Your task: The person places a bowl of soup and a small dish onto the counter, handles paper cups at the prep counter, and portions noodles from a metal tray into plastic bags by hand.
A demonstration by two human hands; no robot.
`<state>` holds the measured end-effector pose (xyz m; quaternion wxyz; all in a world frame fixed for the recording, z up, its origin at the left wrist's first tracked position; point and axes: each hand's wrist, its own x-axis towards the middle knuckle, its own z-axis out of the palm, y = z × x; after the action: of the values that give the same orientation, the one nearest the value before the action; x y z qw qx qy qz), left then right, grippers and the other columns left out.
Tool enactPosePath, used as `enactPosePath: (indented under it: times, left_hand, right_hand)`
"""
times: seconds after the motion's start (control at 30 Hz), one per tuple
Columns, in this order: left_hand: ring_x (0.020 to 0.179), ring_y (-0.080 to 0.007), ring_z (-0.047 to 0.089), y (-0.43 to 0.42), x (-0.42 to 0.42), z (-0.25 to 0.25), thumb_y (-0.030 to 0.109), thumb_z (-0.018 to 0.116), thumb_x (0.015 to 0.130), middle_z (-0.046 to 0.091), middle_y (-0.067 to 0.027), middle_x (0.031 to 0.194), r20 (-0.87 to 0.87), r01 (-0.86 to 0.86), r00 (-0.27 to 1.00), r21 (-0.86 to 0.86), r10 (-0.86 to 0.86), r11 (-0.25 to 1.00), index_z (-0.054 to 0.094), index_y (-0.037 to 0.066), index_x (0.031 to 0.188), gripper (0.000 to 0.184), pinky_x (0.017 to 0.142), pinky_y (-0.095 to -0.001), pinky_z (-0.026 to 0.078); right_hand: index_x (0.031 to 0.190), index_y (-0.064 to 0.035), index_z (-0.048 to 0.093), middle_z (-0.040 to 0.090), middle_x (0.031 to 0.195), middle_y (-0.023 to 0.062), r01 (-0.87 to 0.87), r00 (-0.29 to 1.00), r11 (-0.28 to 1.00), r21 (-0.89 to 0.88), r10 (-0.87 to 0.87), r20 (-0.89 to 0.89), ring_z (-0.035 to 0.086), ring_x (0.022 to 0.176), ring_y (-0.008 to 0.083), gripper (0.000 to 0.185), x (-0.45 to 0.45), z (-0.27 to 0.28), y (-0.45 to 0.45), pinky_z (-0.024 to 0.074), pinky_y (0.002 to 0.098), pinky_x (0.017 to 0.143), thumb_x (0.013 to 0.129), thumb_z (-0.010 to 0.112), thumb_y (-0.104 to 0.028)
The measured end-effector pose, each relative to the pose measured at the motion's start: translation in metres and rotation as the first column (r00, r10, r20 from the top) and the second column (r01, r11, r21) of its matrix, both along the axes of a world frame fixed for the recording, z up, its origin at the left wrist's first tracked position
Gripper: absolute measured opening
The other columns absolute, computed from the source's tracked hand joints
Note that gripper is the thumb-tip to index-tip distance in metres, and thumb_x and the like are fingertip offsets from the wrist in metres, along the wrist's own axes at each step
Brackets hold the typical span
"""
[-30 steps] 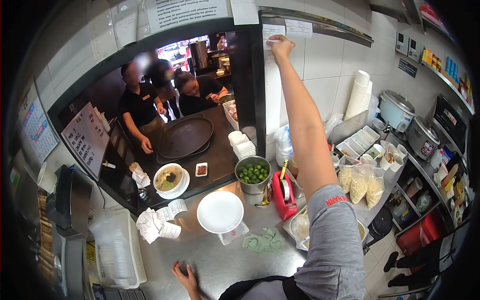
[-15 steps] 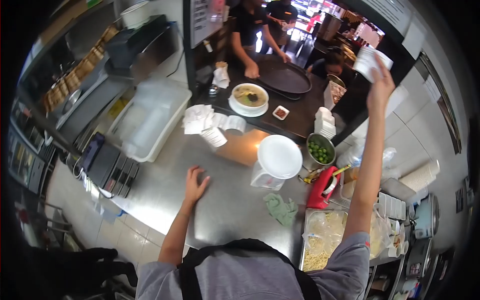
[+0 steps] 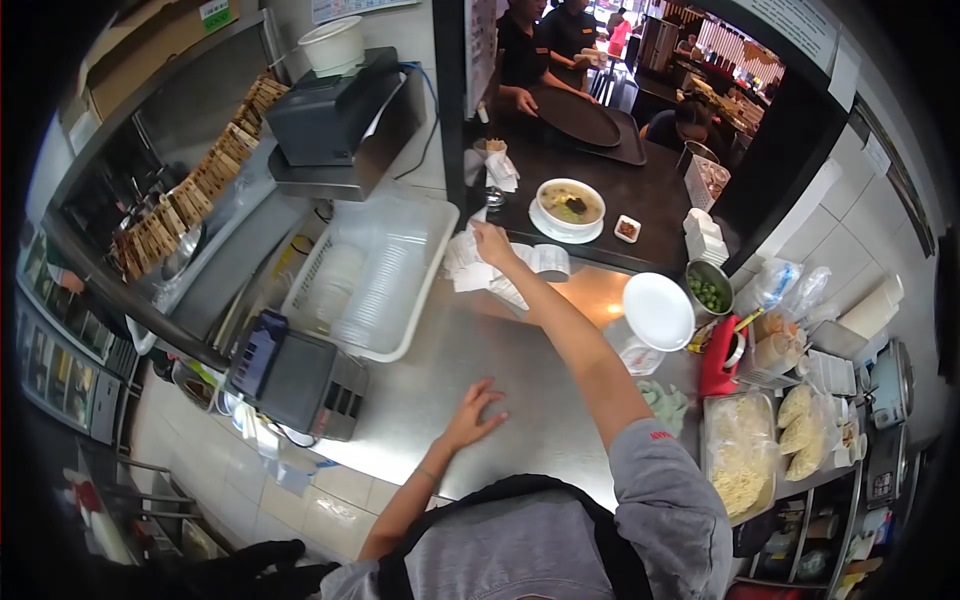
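Observation:
My right hand (image 3: 490,243) reaches across to a heap of white paper receipts (image 3: 466,268) at the counter's back edge. Its fingers are closed on a small white paper slip (image 3: 479,214), of which only a tip shows. My left hand (image 3: 473,415) rests on the steel counter (image 3: 420,395) with its fingers apart, holding nothing. Right of the receipts, a bowl of soup (image 3: 570,204) with a dark topping stands on a white plate, near a small dish of red sauce (image 3: 627,229).
A white plastic tub (image 3: 400,335) holds clear containers at left, above a grey printer (image 3: 290,375). At right are a white lid (image 3: 658,312), a pot of limes (image 3: 710,288), a red holder (image 3: 720,358) and a noodle tray (image 3: 740,455). Beyond the pass, co-workers handle a round tray (image 3: 575,115).
My right hand has come down from the upper right, where it held something white, to the receipts. My view has turned left. A co-worker has lifted and tilted the round tray.

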<state>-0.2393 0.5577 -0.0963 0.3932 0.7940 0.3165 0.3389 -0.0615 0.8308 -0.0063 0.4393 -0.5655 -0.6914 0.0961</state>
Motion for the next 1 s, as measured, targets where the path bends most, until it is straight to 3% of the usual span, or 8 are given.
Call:
enactPosePath:
  times: [0.17,0.3,0.4,0.47,0.57,0.77,0.9,1.0]
  left_hand:
    - [0.113,-0.0291,0.048,0.033,-0.031,0.053,0.015,0.064,0.080,0.051,-0.0131,0.119,0.073,0.012,0.997,-0.063,-0.007,0.998,0.060,0.007,0.101,0.023,0.096,-0.0382,0.037]
    - [0.112,-0.0279,0.046,0.138,-0.027,0.126,0.010,0.061,0.081,0.054,-0.0111,0.111,0.464,-0.288,0.842,-0.040,0.273,0.957,0.059,0.005,0.102,0.021,0.095,-0.0366,0.036]
    - [0.115,-0.0265,0.038,0.240,-0.031,0.139,0.017,0.062,0.082,0.038,-0.0144,0.122,0.296,-0.551,0.784,-0.075,0.546,0.831,0.057,0.009,0.113,0.032,0.095,-0.0363,0.035]
    - [0.110,-0.0232,0.044,0.298,-0.031,0.132,0.022,0.064,0.080,0.047,-0.0116,0.123,0.229,-0.541,0.739,-0.360,0.634,0.760,0.056,0.011,0.118,0.040,0.095,-0.0335,0.036]
    - [0.113,-0.0238,0.044,0.356,-0.032,0.112,0.022,0.064,0.080,0.047,-0.0127,0.125,0.120,-0.477,0.786,-0.506,0.606,0.718,0.050,0.009,0.124,0.048,0.097,-0.0354,0.035]
    - [0.121,-0.0229,0.040,0.336,-0.033,0.137,0.018,0.061,0.082,0.045,-0.0130,0.129,0.310,-0.347,0.760,-0.550,0.572,0.759,0.041,-0.001,0.127,0.052,0.096,-0.0400,0.035]
    - [0.121,-0.0213,0.040,0.318,-0.040,0.151,0.013,0.059,0.083,0.043,-0.0097,0.131,0.524,-0.351,0.657,-0.424,0.542,0.835,0.041,0.001,0.125,0.047,0.098,-0.0408,0.035]
    - [0.118,-0.0208,0.041,0.350,-0.057,0.145,0.009,0.056,0.084,0.040,-0.0061,0.132,0.623,-0.349,0.558,-0.423,0.548,0.836,0.038,0.006,0.128,0.047,0.100,-0.0408,0.035]
  right_hand:
    - [0.095,-0.0056,0.068,0.062,0.079,0.0241,0.165,0.985,0.986,0.020,-0.163,-0.062,0.063,0.076,0.0352,0.023,-0.013,-0.029,0.006,0.0489,0.0398,0.069,0.078,0.053,-0.001]
    - [0.093,-0.0049,0.068,0.064,0.089,0.0193,0.231,0.942,0.968,-0.096,-0.247,-0.226,0.063,0.087,0.0313,0.023,-0.016,-0.030,0.000,0.0487,0.0338,0.078,0.074,0.057,0.002]
    - [0.091,-0.0082,0.070,0.066,0.091,0.0165,0.237,0.903,0.956,-0.172,-0.282,-0.323,0.064,0.086,0.0283,0.024,-0.013,-0.032,0.002,0.0486,0.0318,0.078,0.072,0.059,0.003]
    - [0.090,-0.0102,0.070,0.066,0.092,0.0150,0.213,0.861,0.952,-0.221,-0.290,-0.419,0.064,0.087,0.0273,0.025,-0.007,-0.060,0.018,0.0482,0.0311,0.079,0.072,0.059,0.003]
    - [0.101,-0.0113,0.067,0.065,0.098,0.0163,0.268,0.936,0.907,-0.324,-0.325,-0.135,0.062,0.092,0.0292,0.028,-0.002,-0.085,0.022,0.0474,0.0346,0.085,0.074,0.062,-0.006]
    - [0.131,-0.0112,0.041,0.045,0.126,0.0224,0.351,0.920,0.899,-0.263,-0.383,-0.080,0.042,0.119,0.0336,0.063,-0.011,-0.082,-0.020,0.0361,0.0374,0.098,0.074,0.067,-0.019]
    - [0.113,-0.0042,0.057,0.054,0.111,0.0116,-0.023,0.849,0.979,-0.205,-0.089,-0.522,0.054,0.103,0.0202,0.038,0.006,-0.091,-0.146,0.0446,0.0316,0.087,0.078,0.067,-0.014]
    - [0.083,0.0001,0.063,0.061,0.087,0.0050,0.174,0.877,0.972,-0.157,-0.226,-0.425,0.058,0.082,0.0118,0.017,0.013,-0.077,-0.269,0.0470,0.0235,0.072,0.081,0.067,-0.016]
